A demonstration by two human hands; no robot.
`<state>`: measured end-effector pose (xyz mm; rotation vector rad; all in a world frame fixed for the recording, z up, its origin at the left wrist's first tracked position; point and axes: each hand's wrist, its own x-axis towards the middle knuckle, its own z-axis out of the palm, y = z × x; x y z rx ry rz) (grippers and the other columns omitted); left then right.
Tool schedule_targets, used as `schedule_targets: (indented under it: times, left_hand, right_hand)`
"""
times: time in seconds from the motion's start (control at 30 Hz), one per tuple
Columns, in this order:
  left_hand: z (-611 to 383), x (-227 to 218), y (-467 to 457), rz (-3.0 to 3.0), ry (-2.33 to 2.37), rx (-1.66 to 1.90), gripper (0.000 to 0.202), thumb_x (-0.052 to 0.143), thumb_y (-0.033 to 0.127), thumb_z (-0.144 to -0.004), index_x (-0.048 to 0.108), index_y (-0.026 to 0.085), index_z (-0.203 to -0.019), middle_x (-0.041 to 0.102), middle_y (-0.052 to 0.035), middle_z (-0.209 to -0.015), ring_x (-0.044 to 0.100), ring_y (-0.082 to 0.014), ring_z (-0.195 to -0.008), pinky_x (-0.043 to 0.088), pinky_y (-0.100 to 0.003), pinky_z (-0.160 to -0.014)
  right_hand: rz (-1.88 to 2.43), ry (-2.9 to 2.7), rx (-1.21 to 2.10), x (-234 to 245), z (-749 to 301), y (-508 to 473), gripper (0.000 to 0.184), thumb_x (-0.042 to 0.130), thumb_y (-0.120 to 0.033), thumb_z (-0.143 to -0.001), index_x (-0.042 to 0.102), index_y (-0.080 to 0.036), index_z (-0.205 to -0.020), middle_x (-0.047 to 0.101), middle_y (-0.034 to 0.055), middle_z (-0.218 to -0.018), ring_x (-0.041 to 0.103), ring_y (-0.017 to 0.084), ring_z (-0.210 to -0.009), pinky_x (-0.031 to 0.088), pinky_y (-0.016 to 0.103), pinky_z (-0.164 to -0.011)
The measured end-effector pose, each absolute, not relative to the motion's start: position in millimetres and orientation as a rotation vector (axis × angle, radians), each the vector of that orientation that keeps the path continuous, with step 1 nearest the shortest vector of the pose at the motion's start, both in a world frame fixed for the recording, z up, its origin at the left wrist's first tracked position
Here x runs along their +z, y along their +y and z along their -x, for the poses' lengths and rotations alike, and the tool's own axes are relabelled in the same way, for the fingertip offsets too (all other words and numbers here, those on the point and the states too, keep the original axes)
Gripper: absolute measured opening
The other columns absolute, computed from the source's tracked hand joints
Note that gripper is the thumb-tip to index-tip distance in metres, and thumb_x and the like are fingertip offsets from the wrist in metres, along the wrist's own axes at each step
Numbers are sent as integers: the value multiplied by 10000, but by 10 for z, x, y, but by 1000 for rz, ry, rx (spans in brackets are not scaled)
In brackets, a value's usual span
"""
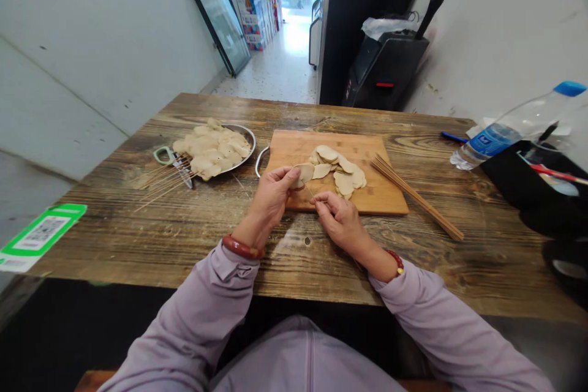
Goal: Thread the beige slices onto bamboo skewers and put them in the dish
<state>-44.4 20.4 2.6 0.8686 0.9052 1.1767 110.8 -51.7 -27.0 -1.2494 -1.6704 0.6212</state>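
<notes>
My left hand (274,191) pinches a thin, pale beige food slice (304,174) over the front left of a wooden cutting board (289,150). Close beside it, the fingers of my right hand (339,215) are closed on a thin wooden skewer (309,192), whose end meets the slice. Whether it has gone through the slice I cannot tell. More slices (342,170) lie in a loose pile on the board, just beyond my hands. To the left, a round metal plate (250,138) bears a heap of skewered slices (214,147), their sticks pointing toward the front left.
A bundle of skewers (418,199) leans across the board's right edge onto the table (220,226). Beside the plate lies a green-handled peeler or knife (164,155). At the right stand a water bottle (493,138) and a black holder (514,180).
</notes>
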Motion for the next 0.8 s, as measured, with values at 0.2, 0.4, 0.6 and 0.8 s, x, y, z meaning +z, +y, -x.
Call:
schedule_targets:
  times: [0.2,0.4,0.6,0.8]
  left_hand:
    - [394,28,151,-939,903,1128,414,956,480,-556,751,156,-711,674,-14,-684,549,-94,-588,465,-226,-561]
    - [285,16,54,-1017,839,1049,413,917,501,-622,728,142,-702,646,-7,-664,539,-95,-589,452,-224,-558]
    - [334,30,165,-1028,845,1122,421,891,479,-661,769,166,-915,708,-19,-790,604,-100,-653,474,-221,-636]
    - [547,-8,541,-1489,1145,1212,208,772,359,-773,766,160,-831,719,-45,-776,614,-153,-709,479,-278,-725]
  right_hand:
    - [1263,-1617,586,-276,-1095,-511,169,520,-280,-944,664,-216,-882,718,43,-768,621,170,-643,471,279,-640]
    - [1278,-1540,587,-280,-1101,-493,165,525,-295,-935,632,-211,-841,651,13,-700,585,158,-605,441,279,-616]
    - [1254,-1404,681,-265,-1207,-442,162,556,-330,-928,649,-206,-881,534,-45,-568,499,132,-512,379,258,-528]
    - [1218,-1097,723,-202,-1436,-328,243,581,-435,-937,631,-198,-926,438,-90,-522,392,99,-438,302,234,-458]
